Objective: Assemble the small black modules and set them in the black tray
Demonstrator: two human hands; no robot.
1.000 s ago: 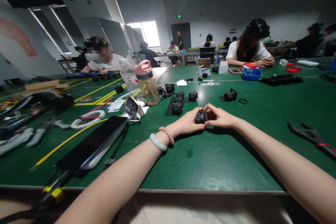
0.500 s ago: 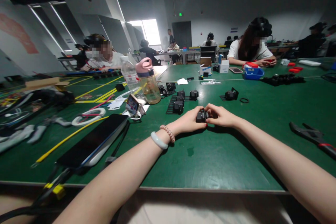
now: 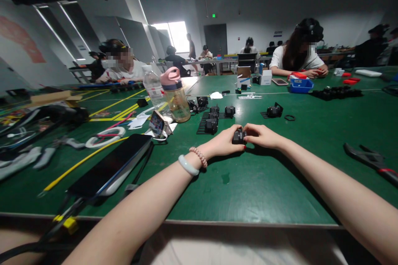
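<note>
Over the green table (image 3: 248,192), hands (image 3: 222,142) partly cover a small black part (image 3: 239,136).

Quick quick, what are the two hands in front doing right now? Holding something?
Left hand: closed around a small black part.
Right hand: curled at that part's right side; whether it grips cannot be told.

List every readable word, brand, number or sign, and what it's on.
None legible:
Green lit sign, back wall: too small.
Wall plaque: too small.
Pink-lidded bottle: dark markings, blurred.
Clear bottle: reddish label, blurred.
White box: faint print, too small.
Open carton: print on blue, too small.
Black part in left hand: none visible.
</note>
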